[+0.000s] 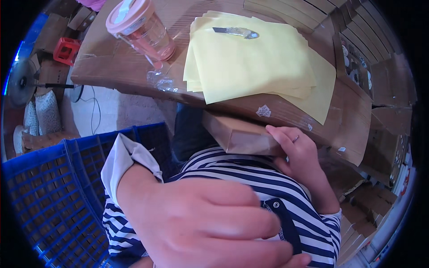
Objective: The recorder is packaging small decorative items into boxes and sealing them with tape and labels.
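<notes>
A smooth, brown cardboard box [243, 134] with straight edges, flat faces and a paler, slightly glossy end panel is being gripped at its right end by the right hand [297, 149], whose fingers are being bent around the edge. Beyond it, the table [103, 56] is being covered by creased brown cardboard, on which thin, matte yellow sheets [250, 67] are being kept in a loosely fanned stack. A slim blade [236, 32] partly wrapped in shiny clear film is being borne by the sheets, and a clear, pink-lidded cup [152, 40] is being supported beside them. The box is being held just in front of the striped shirt [241, 169], near the table edge, beyond the left hand [210, 223] and apart from it. The left hand is being held close to the camera, back upward, fingers curled and directed rightward; whether anything is being grasped beneath them cannot be told. The left forearm is being reached across from the left out of a pale turned-back cuff [120, 156], above a rigid blue lattice crate [33, 158], while the right forearm is being angled upward from the lower right.
</notes>
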### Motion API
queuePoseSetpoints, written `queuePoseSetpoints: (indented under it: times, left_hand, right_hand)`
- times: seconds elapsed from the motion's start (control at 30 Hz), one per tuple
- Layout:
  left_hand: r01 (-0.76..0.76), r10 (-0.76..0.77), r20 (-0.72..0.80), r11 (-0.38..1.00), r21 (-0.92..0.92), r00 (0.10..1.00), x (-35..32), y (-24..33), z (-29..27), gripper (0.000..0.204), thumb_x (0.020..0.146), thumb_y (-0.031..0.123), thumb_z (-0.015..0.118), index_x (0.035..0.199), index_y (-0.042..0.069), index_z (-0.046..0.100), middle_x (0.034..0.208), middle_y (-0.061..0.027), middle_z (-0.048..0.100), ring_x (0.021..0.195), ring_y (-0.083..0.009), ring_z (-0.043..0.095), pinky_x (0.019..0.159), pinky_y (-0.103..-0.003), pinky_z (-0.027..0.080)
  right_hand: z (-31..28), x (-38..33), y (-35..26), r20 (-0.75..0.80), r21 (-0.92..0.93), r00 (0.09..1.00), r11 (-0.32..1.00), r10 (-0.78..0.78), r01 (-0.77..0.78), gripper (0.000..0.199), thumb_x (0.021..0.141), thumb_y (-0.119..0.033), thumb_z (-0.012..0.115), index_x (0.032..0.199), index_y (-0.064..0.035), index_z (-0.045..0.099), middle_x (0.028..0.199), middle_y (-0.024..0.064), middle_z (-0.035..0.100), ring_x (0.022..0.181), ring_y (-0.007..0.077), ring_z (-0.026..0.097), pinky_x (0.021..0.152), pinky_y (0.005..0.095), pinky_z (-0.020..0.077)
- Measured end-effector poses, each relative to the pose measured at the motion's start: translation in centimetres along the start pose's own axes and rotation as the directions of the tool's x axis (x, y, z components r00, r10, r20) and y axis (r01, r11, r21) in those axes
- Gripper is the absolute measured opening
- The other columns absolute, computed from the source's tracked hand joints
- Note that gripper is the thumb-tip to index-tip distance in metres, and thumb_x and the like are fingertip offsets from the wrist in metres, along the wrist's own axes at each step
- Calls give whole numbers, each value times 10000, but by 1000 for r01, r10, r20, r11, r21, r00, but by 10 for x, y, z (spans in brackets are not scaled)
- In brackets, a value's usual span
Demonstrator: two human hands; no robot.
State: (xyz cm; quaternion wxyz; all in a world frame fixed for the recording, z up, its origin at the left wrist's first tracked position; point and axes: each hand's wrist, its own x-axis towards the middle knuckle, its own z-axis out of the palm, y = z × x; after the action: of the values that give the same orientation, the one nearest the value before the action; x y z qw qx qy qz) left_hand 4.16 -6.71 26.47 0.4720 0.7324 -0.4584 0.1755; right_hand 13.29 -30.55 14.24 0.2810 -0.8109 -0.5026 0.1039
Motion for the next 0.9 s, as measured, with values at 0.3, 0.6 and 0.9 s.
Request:
queuePoseSetpoints:
  times: [0.3,0.6,0.9]
  left_hand:
    - [27,14,-135,955,295,991,6,-22,10,141,808,130,763,946,109,788,897,35,712,630,-109,595,535,-233,427]
    - [479,-253,-508,790,382,824,-82,-82,-4,258,869,-75,609,1070,29,733,1108,-142,598,934,-228,595,803,-294,487]
    - [450,64,-606,608,654,793,-116,-77,-66,161,949,55,520,1046,52,649,1083,-118,527,784,-169,539,650,-244,459]
  right_hand:
    - [-46,-8,0,-310,577,877,806,368,-134,585,850,-204,811,1326,-20,524,1216,66,569,1081,182,575,946,305,456]
    - [-219,-61,30,-925,342,293,868,243,360,506,1019,-253,636,1419,22,493,1311,82,628,1193,162,599,1056,331,432]
    - [-493,19,91,-818,548,134,685,560,480,214,951,-281,707,1057,-115,623,986,83,653,805,242,614,581,363,495]
